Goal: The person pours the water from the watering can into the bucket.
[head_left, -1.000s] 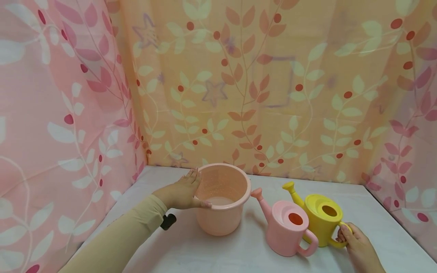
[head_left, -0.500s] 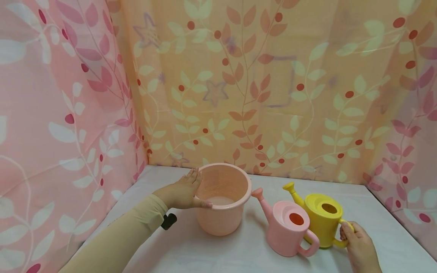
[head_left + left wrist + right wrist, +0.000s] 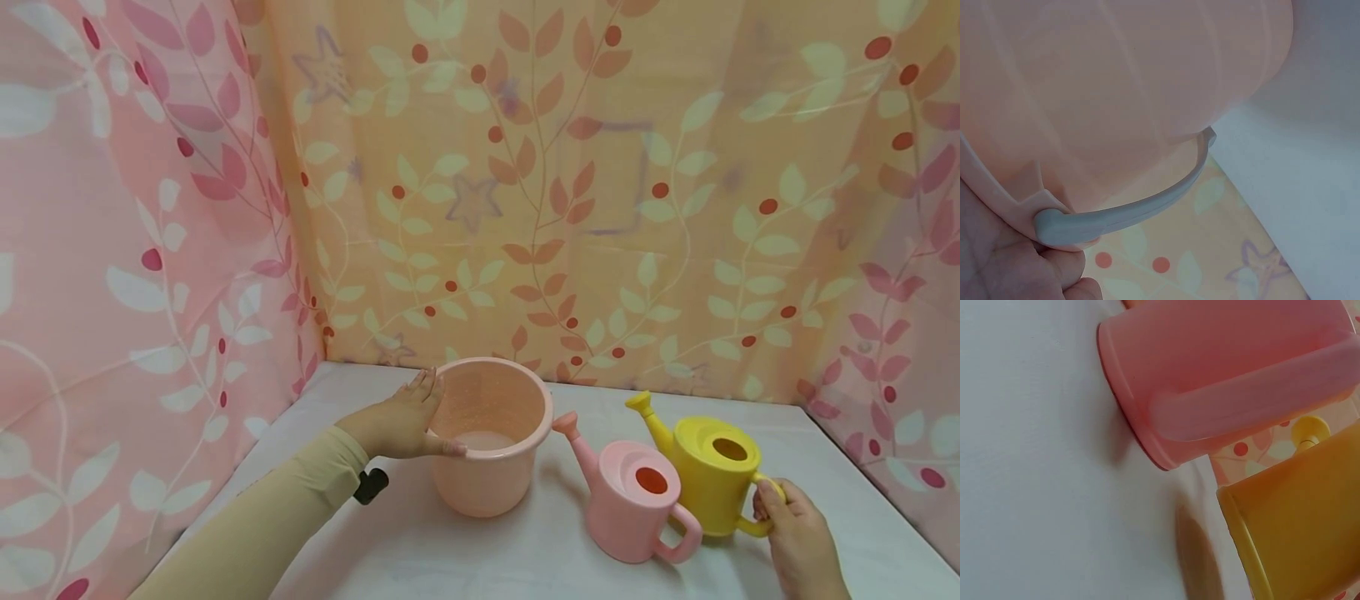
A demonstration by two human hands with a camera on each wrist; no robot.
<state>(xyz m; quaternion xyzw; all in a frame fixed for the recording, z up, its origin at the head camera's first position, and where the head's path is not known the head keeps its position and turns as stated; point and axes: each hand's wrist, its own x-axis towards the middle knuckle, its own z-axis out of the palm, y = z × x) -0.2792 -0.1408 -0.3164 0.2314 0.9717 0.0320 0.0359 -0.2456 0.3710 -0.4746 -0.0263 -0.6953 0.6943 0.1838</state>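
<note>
My left hand (image 3: 405, 418) rests on the rim of a peach plastic bucket (image 3: 483, 483), its fingers straight along the left side and the thumb on the front rim. In the left wrist view the bucket's grey handle (image 3: 1129, 215) hangs beside the palm. My right hand (image 3: 804, 533) grips the handle of a yellow watering can (image 3: 720, 483) at the right. That can's base (image 3: 1244, 544) stands off from its shadow on the table. Between bucket and yellow can, a pink watering can (image 3: 626, 517) stands upright, spout towards the bucket.
A white cloth (image 3: 555, 567) covers the table. Floral curtains (image 3: 480, 192) enclose the back and both sides. Near the left wrist a small black object (image 3: 371, 486) shows below the sleeve. The pink can overlaps part of the yellow one in the head view.
My right hand has raised the yellow watering can slightly and shifted it a little to the right. The left hand, bucket and pink can have stayed in place.
</note>
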